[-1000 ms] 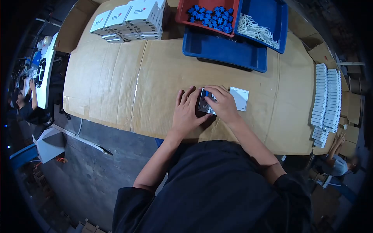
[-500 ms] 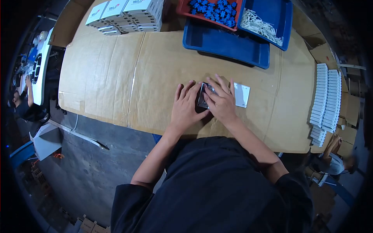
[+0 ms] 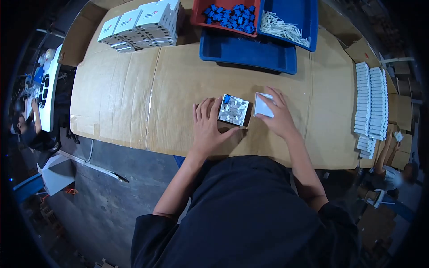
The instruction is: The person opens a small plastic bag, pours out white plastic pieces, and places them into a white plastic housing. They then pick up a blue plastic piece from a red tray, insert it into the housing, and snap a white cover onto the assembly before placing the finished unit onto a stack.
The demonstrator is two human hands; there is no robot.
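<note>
Head view, sweeping left to right: the left hand (image 3: 206, 128) lies flat and open on the cardboard-covered table (image 3: 134, 89), thumb against the square switch module (image 3: 233, 110) at mid-table. Just right of it, the right hand (image 3: 278, 117) covers the white cover plate (image 3: 262, 106), fingers spread over it, not clenched.

Around the switch module (image 3: 233, 110), bare cardboard lies open leftward and toward the blue tray (image 3: 248, 52). The left hand (image 3: 206, 127) blocks its near-left side, the white plate (image 3: 262, 105) under the right hand (image 3: 279, 117) its right.
</note>
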